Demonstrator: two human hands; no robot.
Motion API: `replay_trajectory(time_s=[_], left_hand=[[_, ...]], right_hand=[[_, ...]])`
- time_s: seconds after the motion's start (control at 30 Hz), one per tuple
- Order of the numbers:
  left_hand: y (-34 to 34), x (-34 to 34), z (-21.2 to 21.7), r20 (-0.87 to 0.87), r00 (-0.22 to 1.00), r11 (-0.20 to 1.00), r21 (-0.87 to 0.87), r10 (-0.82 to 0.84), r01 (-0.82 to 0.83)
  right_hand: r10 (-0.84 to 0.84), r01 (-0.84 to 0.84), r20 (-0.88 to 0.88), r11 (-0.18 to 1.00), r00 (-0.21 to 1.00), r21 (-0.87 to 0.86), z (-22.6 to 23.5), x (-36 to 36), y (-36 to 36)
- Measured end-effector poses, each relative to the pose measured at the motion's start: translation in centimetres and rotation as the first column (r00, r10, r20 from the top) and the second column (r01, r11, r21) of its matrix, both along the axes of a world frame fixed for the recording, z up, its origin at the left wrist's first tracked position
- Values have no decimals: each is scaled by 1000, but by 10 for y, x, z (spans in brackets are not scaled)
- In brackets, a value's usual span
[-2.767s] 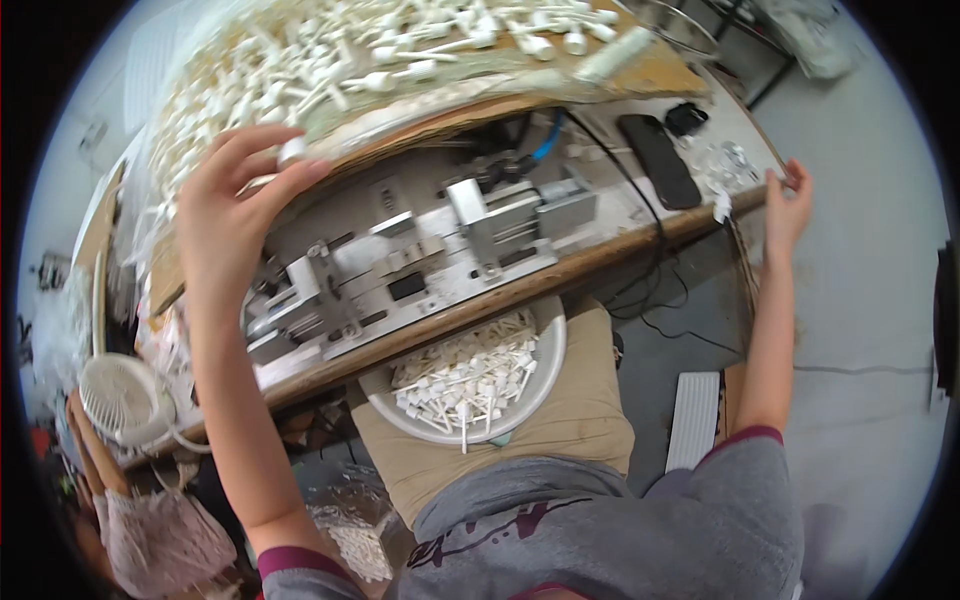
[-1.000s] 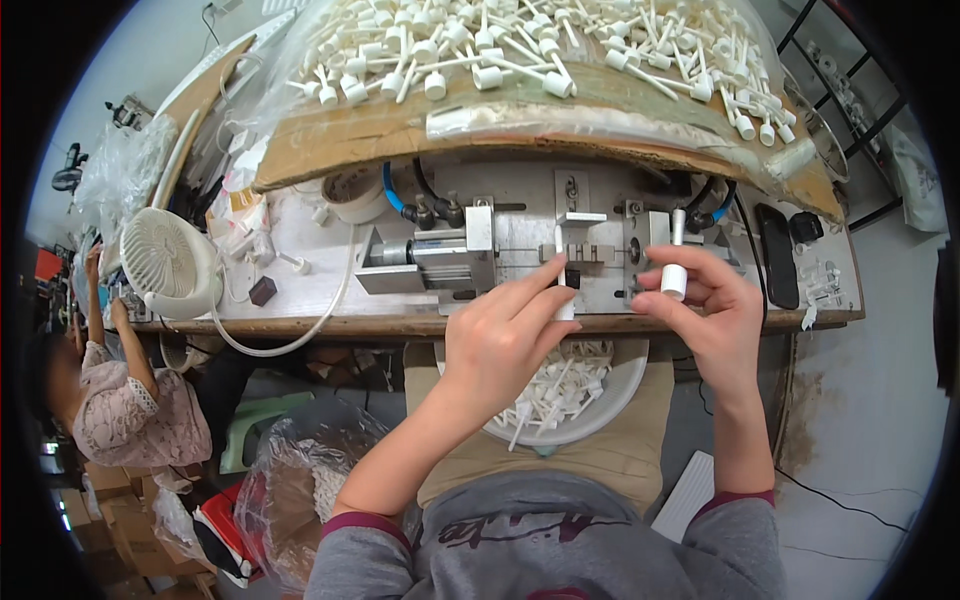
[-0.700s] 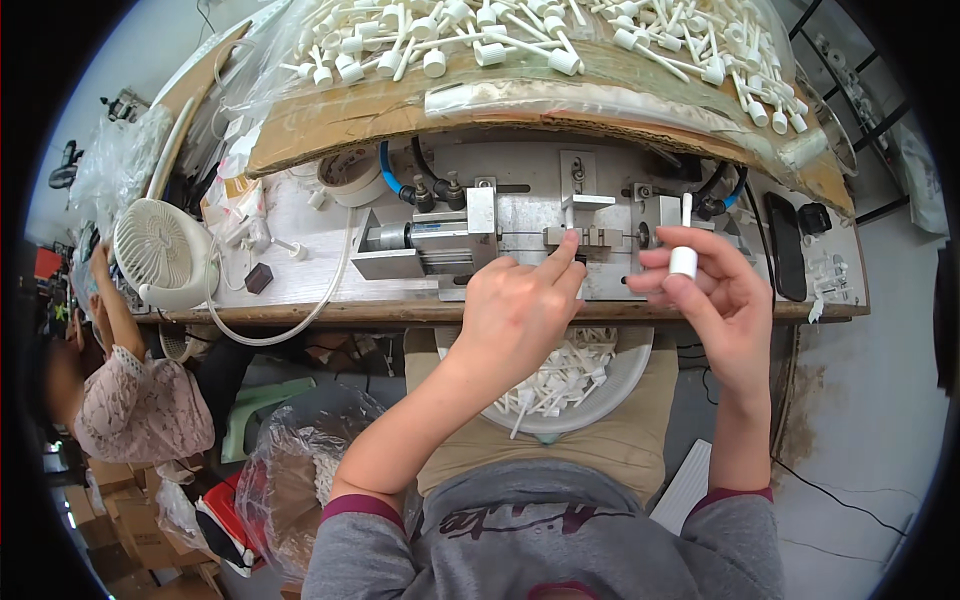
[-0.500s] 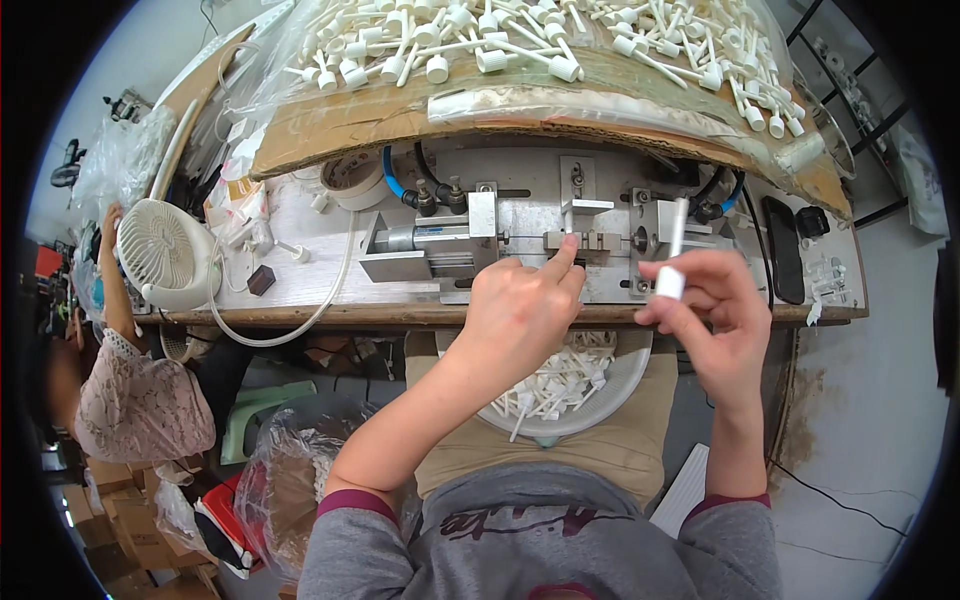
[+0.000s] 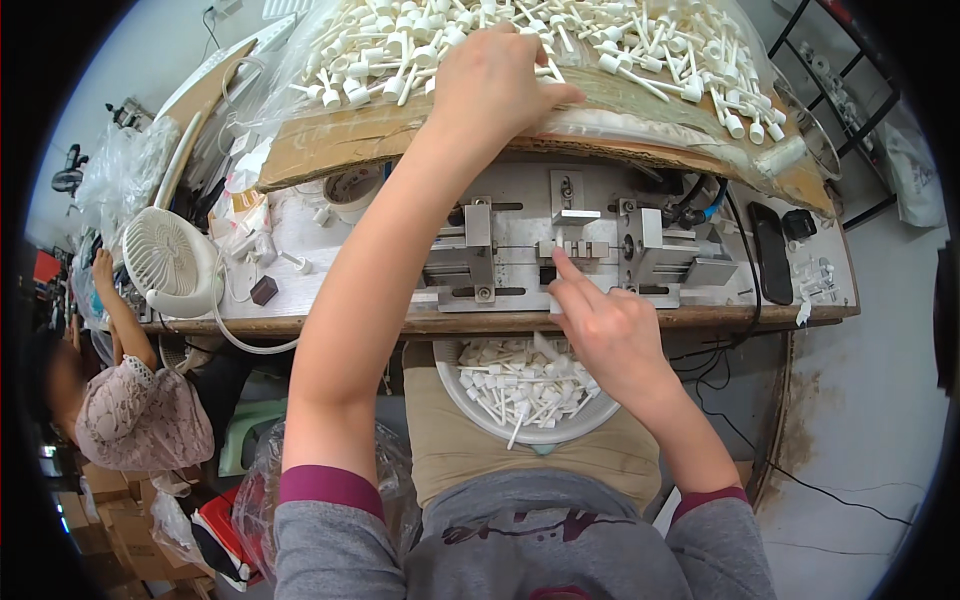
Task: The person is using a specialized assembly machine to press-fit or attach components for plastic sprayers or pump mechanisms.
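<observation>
My left hand (image 5: 492, 85) reaches over the front of a heap of white plastic caps with stems (image 5: 380, 45). Its thumb stands apart from the bent fingers, whose tips are partly hidden, and I see nothing held. My right hand (image 5: 612, 335) has its index finger stretched out, its tip at the small metal holding block (image 5: 590, 250) in the middle of the bench fixture. Its other fingers are loosely curled. Below them a blurred white capped stem (image 5: 547, 348) hangs over the bowl (image 5: 452, 388) in my lap, which contains many similar pieces.
Cardboard (image 5: 330, 140) carries the heap above the bench. Metal clamps with hoses flank the holding block. A white fan (image 5: 165, 255) and tape roll (image 5: 352, 190) are at left, a black phone (image 5: 770, 255) at right. Another person (image 5: 140, 410) works at far left.
My left hand has left the holding block and moved up to the heap. My right hand has come left and down to the block, and the capped stem it held now blurs over the bowl.
</observation>
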State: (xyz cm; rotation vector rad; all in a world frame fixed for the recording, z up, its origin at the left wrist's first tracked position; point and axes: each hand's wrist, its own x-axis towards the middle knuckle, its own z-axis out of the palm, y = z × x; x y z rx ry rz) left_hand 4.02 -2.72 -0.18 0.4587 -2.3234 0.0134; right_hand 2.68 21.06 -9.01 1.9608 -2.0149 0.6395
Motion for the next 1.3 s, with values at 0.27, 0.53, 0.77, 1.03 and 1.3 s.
replay_trajectory(time_s=[0.27,0.53,0.77,1.03,1.3], left_hand=[[25,35,0,-215,951,884,368,-221,289],[64,151,-15,-386,910,867,390,-151,309],[95,183,-45,-374,906,856,383,-199,347],[107,199,-76,-339,902,791,457,-268,407],[117,189,-93,-378,874,717,513,-305,472]], right_hand=[[-63,66,-23,989,998,130,1,-5,-4],[-1,0,382,1000,924,2,90,-38,-91],[-163,175,156,982,974,-67,118,-57,-318],[-438,402,163,890,884,216,106,-51,-399],[-265,208,89,890,960,406,123,-109,-379]])
